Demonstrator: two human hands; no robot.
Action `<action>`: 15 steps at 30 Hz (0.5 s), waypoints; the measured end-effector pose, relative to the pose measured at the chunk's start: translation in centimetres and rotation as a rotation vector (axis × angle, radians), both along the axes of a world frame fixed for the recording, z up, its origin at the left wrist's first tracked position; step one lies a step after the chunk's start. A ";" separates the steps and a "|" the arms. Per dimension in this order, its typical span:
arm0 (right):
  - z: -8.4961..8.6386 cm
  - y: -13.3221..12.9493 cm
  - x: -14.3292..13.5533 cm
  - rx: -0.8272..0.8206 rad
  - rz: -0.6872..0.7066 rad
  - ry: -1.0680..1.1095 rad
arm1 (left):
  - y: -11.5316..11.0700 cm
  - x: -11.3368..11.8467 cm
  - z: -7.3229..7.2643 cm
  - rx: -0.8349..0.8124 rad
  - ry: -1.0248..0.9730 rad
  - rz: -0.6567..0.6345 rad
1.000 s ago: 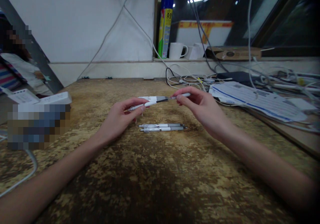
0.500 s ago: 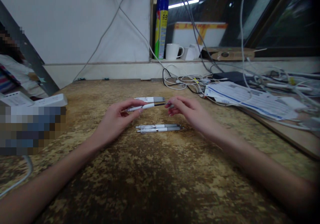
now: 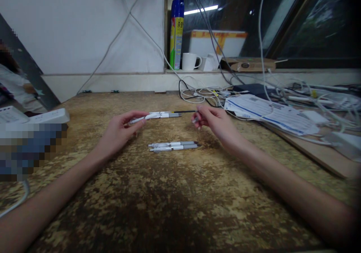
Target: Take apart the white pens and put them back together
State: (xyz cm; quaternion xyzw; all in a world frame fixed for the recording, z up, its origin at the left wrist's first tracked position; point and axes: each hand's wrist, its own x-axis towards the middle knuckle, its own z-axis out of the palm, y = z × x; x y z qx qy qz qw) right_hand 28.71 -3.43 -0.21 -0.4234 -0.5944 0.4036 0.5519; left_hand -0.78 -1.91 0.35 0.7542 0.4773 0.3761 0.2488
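My left hand (image 3: 120,128) pinches the white barrel (image 3: 150,116) of a pen between thumb and fingers, its end pointing right. My right hand (image 3: 213,121), apart from it on the right, is closed on a thin dark ink refill (image 3: 184,111) that stretches left out of the fingertips. A small greyish, clear-looking piece (image 3: 195,120) also shows in the curled right fingers. Behind the barrel, white pens with grey grips (image 3: 170,115) lie on the table, partly covered. Two more white and grey pens (image 3: 176,146) lie side by side nearer me, tips to the right.
Tangled cables (image 3: 203,93) and printed papers (image 3: 262,112) cover the right side of the worn wooden table (image 3: 158,200). White power strips (image 3: 53,116) are at the left. A spray can (image 3: 176,38) and white mug (image 3: 189,61) stand on the sill. A person is partly visible far left.
The dark refill has come out of the white barrel as my hands moved apart. My left hand has shifted left with the barrel. The camera view has turned slightly.
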 end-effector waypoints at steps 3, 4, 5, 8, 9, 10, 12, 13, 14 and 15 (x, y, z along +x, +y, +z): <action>-0.1 -0.1 -0.1 -0.008 -0.013 0.023 | -0.1 0.1 0.0 -0.012 0.022 -0.007; -0.1 -0.2 -0.3 -0.010 -0.010 0.016 | -0.2 0.2 0.0 -0.013 0.026 -0.010; -0.1 -0.3 -0.4 -0.012 0.000 0.001 | -0.3 0.3 0.0 -0.013 0.028 -0.012; 0.1 -0.7 -0.9 -0.009 0.062 -0.058 | -0.4 0.5 0.1 -0.005 0.030 -0.016; 0.1 -0.7 -1.0 -0.009 0.083 -0.074 | -0.4 0.5 0.1 -0.005 0.029 -0.018; 0.2 -0.8 -1.0 -0.009 0.098 -0.090 | -0.4 0.5 0.1 -0.005 0.027 -0.021; 0.3 -0.8 -1.0 -0.010 0.104 -0.119 | -0.4 0.4 0.1 -0.010 0.026 -0.022; 0.3 -0.8 -0.9 -0.009 0.098 -0.134 | -0.4 0.4 0.1 -0.009 0.027 -0.021; 0.3 -0.8 -0.8 -0.007 0.090 -0.152 | -0.3 0.3 0.0 -0.007 0.027 -0.019; 0.3 -0.8 -0.7 -0.002 0.081 -0.170 | -0.2 0.3 0.0 -0.007 0.028 -0.019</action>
